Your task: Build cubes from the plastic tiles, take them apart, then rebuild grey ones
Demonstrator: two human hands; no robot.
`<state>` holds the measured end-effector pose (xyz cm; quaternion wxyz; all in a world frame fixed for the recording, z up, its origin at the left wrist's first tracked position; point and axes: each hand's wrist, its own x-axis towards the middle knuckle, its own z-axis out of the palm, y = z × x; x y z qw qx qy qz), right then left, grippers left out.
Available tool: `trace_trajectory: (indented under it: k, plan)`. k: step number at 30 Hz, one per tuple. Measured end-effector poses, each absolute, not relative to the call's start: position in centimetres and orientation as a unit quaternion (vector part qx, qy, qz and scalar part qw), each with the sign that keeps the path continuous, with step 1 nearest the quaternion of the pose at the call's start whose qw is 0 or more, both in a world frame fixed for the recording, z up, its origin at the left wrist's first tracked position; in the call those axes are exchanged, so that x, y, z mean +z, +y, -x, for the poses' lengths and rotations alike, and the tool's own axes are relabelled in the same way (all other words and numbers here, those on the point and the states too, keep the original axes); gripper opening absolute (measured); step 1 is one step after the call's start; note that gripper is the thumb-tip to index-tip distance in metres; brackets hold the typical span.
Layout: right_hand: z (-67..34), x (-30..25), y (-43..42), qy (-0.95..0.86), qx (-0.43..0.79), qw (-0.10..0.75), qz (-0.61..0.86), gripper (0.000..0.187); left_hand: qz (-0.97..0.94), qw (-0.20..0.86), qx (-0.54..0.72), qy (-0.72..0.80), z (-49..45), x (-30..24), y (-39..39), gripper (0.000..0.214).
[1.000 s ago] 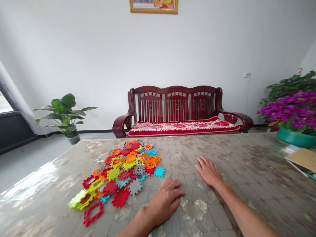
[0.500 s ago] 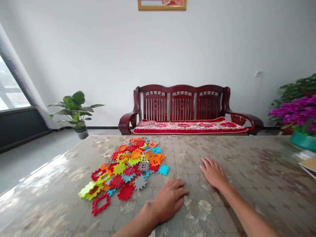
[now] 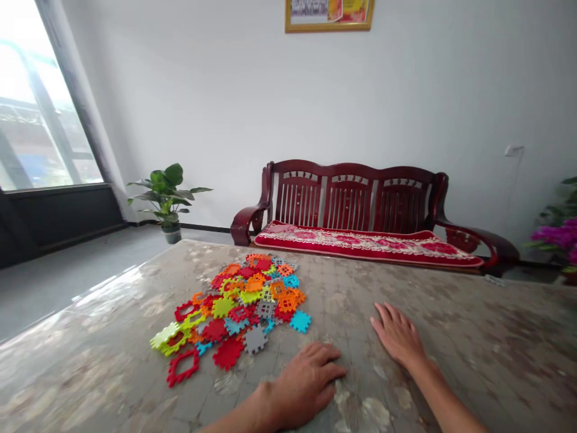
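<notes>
My left hand [image 3: 309, 380] rests palm down on the table, fingers loosely spread, holding nothing. Farther right, my right hand [image 3: 396, 332] lies flat on the same surface with its fingers stretched out and nothing in it. A heap of toothed plastic building tiles [image 3: 223, 307] in red, orange, lime, blue and grey is spread to the left of both hands. Some tiles are solid; others have window-like holes. Nearest my left hand are a grey tile [image 3: 255, 340] and a blue tile [image 3: 300, 321], both apart from it. A red frame tile [image 3: 183, 367] lies at the heap's near edge.
The table [image 3: 451, 313] has a patterned, glossy cover. Behind it stands a dark red wooden bench [image 3: 347, 198] with a red and white seat cover [image 3: 360, 242]. A potted plant [image 3: 169, 195] is at the left, and purple flowers [image 3: 559, 236] show at the right edge.
The camera view has turned left and tilted slightly, shifting the bench and the plant rightward. Both hands stay resting on the table, and the tile heap looks unchanged.
</notes>
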<state>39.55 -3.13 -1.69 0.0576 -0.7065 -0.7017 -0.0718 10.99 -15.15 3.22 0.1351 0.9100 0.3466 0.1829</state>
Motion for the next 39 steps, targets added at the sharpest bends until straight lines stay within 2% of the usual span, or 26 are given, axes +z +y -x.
trace_trajectory:
  k: [10,17,23,39]
  plan:
    - [-40.4,-3.0,-1.0,-0.699,-0.085,0.093,0.704,0.058,-0.928,0.060,0.188,0.316,-10.9,-0.4,-13.4,0.037]
    - [-40.8,-3.2,0.8,-0.700,-0.085,0.085,0.704,0.062,-0.927,-0.053,0.233,0.290,-11.1,-2.5,-12.1,0.029]
    - [-41.1,-3.6,2.1,-0.693,-0.088,0.108,0.707,0.061,-0.928,-0.091,0.239,0.271,-10.8,-3.2,-11.7,0.026]
    - [-42.3,-5.2,3.0,-0.706,-0.070,0.146,0.690,0.065,-0.931,-0.013,0.179,0.319,-10.4,-2.5,-12.1,0.035]
